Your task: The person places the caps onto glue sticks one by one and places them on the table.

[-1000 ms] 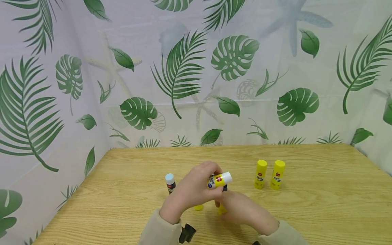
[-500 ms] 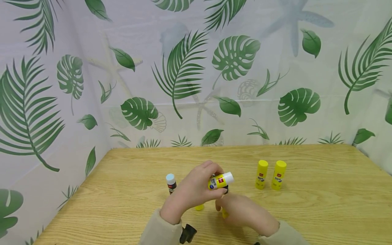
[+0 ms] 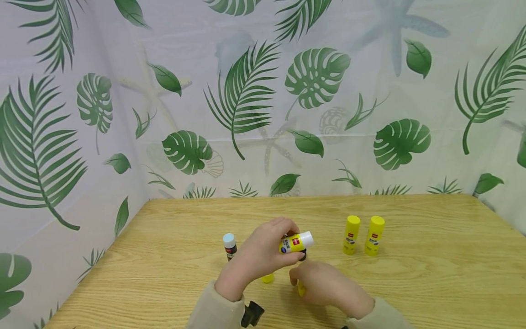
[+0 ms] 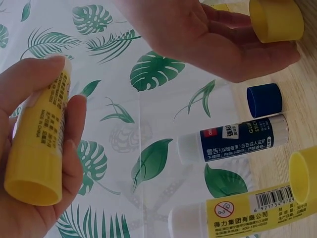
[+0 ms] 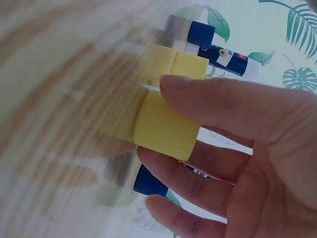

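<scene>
My left hand (image 3: 265,244) grips a yellow glue stick (image 3: 292,244), tilted, its white end pointing right in the head view. In the left wrist view, the other end of that glue stick (image 4: 37,163) faces the camera. My right hand (image 3: 326,283) is just below it, pinching a yellow cap (image 5: 167,126) between thumb and fingers, close over the tabletop. A navy glue stick (image 4: 237,139) with a white end stands near a navy cap (image 4: 265,100). Beside it are another yellow glue stick (image 4: 252,213) and a yellow cap (image 4: 304,173). My left forearm hides part of this group in the head view.
Two yellow glue sticks, a nearer-centre one (image 3: 351,235) and an outer one (image 3: 375,236), stand upright at the right. The wooden table (image 3: 431,274) ends at a leaf-printed curtain (image 3: 255,114) behind and at the sides.
My right hand has shifted slightly right and down, away from the left hand, with the yellow cap. My left hand and the glue stick in it have stayed nearly still.
</scene>
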`<state>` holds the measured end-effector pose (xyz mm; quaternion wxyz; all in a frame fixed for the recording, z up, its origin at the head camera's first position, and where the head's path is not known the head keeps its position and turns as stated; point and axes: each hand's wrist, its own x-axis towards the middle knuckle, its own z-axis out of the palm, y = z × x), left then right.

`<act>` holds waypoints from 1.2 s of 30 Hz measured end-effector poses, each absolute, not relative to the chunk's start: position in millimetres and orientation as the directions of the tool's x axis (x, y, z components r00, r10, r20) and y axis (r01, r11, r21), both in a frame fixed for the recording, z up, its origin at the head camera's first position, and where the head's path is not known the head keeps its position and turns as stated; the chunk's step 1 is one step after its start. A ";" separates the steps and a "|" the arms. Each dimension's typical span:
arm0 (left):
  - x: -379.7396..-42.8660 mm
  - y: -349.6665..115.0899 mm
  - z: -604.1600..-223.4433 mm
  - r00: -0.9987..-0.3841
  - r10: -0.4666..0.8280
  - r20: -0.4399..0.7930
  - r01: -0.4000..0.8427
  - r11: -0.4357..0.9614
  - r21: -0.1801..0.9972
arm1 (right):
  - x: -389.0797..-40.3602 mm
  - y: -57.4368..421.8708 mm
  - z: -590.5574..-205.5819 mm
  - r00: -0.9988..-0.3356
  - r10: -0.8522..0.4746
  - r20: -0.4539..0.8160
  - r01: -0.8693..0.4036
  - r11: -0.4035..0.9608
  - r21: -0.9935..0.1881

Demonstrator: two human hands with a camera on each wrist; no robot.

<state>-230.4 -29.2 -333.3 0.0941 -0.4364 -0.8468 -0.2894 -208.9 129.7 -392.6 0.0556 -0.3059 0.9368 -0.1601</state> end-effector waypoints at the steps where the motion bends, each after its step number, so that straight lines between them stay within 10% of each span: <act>1: -230.4 -29.1 -333.2 -0.601 0.685 0.413 0.795 0.454 0.403 | -209.1 129.6 -393.0 -0.807 -0.591 -0.007 -0.556 0.764 -0.328; 36: -231.0 -26.7 -335.3 -0.596 0.687 0.416 0.799 0.454 0.394 | -207.2 153.4 -351.8 -0.831 -0.535 0.150 -0.547 0.740 -0.392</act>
